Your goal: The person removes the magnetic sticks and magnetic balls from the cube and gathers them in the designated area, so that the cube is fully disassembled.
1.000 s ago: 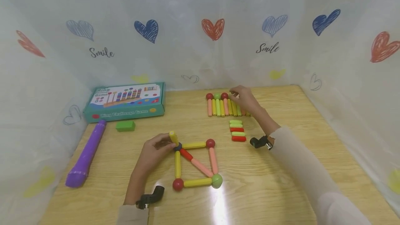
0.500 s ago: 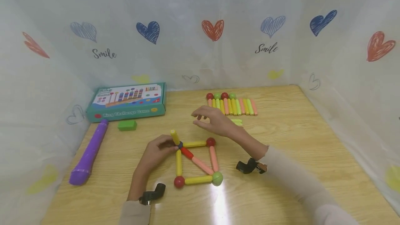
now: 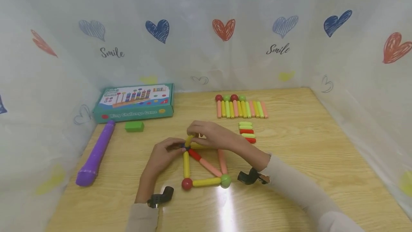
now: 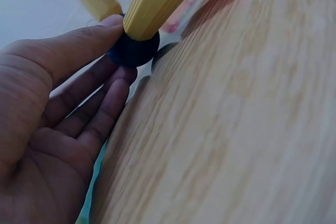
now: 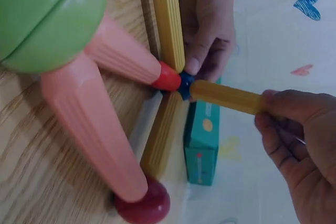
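Note:
My left hand (image 3: pixel 162 156) pinches a dark blue ball (image 4: pixel 134 50) at the far left corner of a square of magnetic sticks and balls lying on the table. From that ball a yellow stick (image 5: pixel 226 96) sticks up, its top end pinched between thumb and fingers of my right hand (image 3: pixel 216 135). The square has a red ball (image 3: pixel 187 184) near left, a green ball (image 3: pixel 226 180) near right and another red ball (image 5: pixel 144 203), which my right hand covers in the head view. A red piece (image 3: pixel 194 155) and a pink stick (image 3: pixel 210 168) form the diagonal.
Behind stands a row of coloured sticks (image 3: pixel 239 109), several topped by balls. Short red and green rods (image 3: pixel 246 131) lie in front of it. At left are a teal game box (image 3: pixel 135 103), a green block (image 3: pixel 134 126) and a purple toy microphone (image 3: pixel 96 153).
My right hand has come from the row of sticks at the back, left and nearer, to the upright yellow stick, and now pinches it. My left hand stays at the blue ball.

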Demonstrator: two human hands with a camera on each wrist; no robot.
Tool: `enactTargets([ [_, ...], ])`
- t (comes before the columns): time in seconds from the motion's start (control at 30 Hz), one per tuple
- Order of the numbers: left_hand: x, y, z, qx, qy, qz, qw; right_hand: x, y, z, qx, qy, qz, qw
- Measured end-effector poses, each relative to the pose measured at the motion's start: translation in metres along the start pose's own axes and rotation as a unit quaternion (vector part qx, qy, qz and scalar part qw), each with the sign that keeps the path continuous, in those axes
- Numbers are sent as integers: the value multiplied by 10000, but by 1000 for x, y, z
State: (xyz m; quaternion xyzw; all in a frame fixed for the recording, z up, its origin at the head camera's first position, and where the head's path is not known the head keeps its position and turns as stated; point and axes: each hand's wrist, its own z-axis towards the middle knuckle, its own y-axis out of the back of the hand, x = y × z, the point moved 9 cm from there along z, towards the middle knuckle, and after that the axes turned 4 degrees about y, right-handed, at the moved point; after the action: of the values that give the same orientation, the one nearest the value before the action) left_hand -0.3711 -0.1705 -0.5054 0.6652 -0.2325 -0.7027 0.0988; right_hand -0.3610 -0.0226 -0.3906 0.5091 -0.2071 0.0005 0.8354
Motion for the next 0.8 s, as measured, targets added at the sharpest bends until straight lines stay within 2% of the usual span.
enactTargets([
  [0.17,-3,1,0,-13,50,-11,10000,-2,6,-14,315,-76,-356,9988],
  [0.23,-2,1,0,-31,72,-110,9999,-3,11,-17,264,-151,-412,9987],
  [0.37,-2,0,0,-17,30,-330,9994,-10,30,-27,-358,-545,-335,9973],
  [0.57,-2,-3,-1,66,26,-285,9996,-24,59,-59,-1407,-1162,-169,9831],
  [0.67,-3,-2,-2,44,9,-153,9999,-31,71,-76,-1727,-1298,-216,9762],
  [0.8,-5,-2,-3,32,50,-49,10000,-40,85,-102,-1947,-1566,-318,9677],
])
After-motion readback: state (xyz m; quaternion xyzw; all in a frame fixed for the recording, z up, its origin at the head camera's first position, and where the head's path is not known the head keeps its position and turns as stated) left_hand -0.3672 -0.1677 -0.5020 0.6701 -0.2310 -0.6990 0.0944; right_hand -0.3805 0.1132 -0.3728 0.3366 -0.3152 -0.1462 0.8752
